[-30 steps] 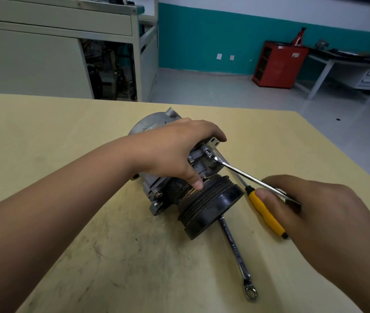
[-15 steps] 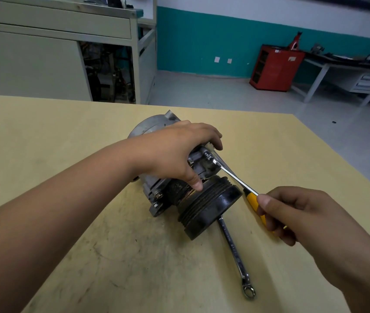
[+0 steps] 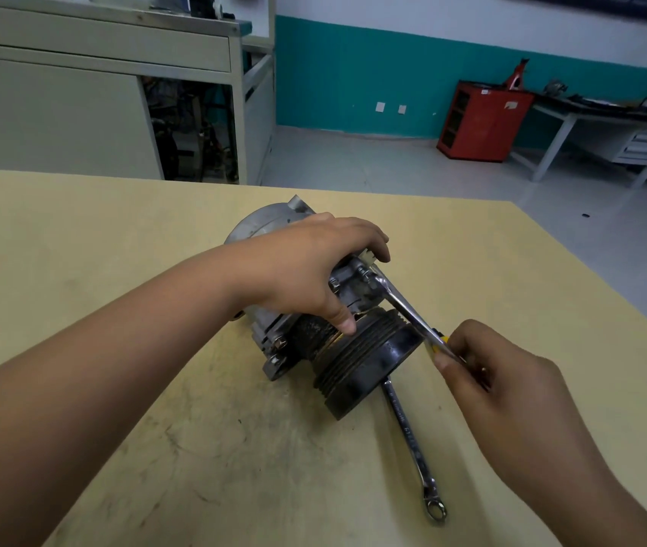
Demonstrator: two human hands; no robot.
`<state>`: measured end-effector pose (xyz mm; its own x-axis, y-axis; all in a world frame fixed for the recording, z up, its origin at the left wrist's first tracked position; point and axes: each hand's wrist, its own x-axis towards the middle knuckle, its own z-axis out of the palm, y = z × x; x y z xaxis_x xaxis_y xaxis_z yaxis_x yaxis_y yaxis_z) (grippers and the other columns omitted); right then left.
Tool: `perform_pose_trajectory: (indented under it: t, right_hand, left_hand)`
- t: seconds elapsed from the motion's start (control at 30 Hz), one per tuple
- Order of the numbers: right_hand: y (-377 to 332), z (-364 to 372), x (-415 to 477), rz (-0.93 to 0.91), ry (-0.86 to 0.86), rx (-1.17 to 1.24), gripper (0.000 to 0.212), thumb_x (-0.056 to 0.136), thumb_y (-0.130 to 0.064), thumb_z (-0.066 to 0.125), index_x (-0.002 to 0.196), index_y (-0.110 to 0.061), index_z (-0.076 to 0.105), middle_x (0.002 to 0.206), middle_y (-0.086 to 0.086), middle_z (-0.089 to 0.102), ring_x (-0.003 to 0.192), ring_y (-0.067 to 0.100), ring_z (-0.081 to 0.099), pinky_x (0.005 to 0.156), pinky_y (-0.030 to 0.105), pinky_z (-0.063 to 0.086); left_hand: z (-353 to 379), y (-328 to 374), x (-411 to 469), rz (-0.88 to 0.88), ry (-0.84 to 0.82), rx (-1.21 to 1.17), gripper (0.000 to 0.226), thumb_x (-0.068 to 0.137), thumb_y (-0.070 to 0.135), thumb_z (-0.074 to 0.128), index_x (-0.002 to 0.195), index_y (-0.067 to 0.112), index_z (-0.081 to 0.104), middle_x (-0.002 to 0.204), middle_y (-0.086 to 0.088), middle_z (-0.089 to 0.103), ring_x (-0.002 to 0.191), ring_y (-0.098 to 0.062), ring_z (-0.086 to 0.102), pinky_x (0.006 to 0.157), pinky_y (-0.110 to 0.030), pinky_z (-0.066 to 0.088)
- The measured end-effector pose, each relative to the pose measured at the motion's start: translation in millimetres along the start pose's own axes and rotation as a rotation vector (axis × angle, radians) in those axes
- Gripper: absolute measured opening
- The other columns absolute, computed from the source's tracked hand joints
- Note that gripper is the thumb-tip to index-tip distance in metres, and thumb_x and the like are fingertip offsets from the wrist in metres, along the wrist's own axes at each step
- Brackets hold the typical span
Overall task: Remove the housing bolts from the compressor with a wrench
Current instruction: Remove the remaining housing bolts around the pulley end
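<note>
Since half second ago, wrench (image 3: 404,305) handle swung closer to pulley (image 3: 369,369). I see right grip (image 3: 511,392) curled round handle, left grip (image 3: 306,270) clamping compressor (image 3: 262,223) on table (image 3: 77,230). Risk: head slips off bolt (image 3: 362,271), rounding it.

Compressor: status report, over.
Left hand grips compressor. Right hand holds wrench on housing bolt. Second wrench lies on table by pulley.
</note>
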<state>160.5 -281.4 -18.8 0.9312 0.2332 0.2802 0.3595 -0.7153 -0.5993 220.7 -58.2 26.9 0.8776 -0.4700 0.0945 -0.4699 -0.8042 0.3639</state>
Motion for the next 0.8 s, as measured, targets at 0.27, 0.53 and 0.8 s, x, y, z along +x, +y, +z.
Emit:
perform_pose_trajectory:
  t: [0.27,0.53,0.8]
  right_hand:
    - [-4.1,-14.6,7.1,-0.065,-0.017,-0.22,0.023,0.091,-0.032,0.047,0.074,-0.02,0.056,0.066,-0.006,0.052,0.064,0.008,0.048,0.06,0.019,0.034]
    - [-25.4,-16.1,1.0,-0.065,0.022,-0.455,0.014,0.091,-0.041,0.038,0.097,-0.031,0.047,0.059,-0.005,0.049,0.064,0.024,0.054,0.055,0.033,0.041]
    - [-19.2,-14.8,-0.7,0.134,-0.017,-0.039,0.024,0.09,-0.031,0.049,0.069,-0.025,0.061,0.062,-0.009,0.058,0.069,-0.004,0.05,0.056,0.009,0.035]
  left_hand:
    - [0.7,1.0,0.0,-0.028,0.004,-0.023,0.079,0.062,0.033,0.084,0.129,0.037,0.043,0.14,0.023,0.037,0.12,-0.003,0.028,0.08,-0.015,0.022]
    - [0.3,0.8,-0.2,-0.019,0.006,-0.016,0.077,0.063,0.033,0.084,0.129,0.036,0.044,0.14,0.022,0.037,0.121,-0.005,0.029,0.081,-0.014,0.021]
    - [0.2,-0.1,-0.6,0.0,0.009,-0.013,0.076,0.064,0.034,0.083,0.129,0.036,0.044,0.14,0.023,0.036,0.119,-0.003,0.028,0.076,-0.011,0.019]
